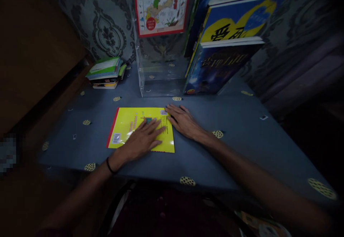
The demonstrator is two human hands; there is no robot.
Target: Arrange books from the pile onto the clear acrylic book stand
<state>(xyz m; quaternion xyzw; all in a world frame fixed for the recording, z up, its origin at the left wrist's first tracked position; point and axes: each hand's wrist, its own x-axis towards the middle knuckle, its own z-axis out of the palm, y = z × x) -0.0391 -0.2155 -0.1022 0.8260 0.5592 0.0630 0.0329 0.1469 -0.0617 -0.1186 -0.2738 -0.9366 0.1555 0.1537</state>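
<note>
A thin yellow book (126, 122) with a red spine lies flat on the table, turned sideways, a barcode at its lower left and a QR code at its upper right. Across its middle rests my left hand (142, 138), open with the fingers spread on the cover; a dark band circles that wrist. My right hand (184, 122) is open too, its fingertips at the book's upper right edge and the palm over the tablecloth. Part of the cover is hidden under the left hand.
Beyond the book stands a clear acrylic rack (161, 86) with a red-framed picture book (162, 6) high on its left. Several books, including a dark blue one (217, 68), fill its right side. At the back left is a small book stack (106, 72). The blue tablecloth (150, 169) reaches the near edge.
</note>
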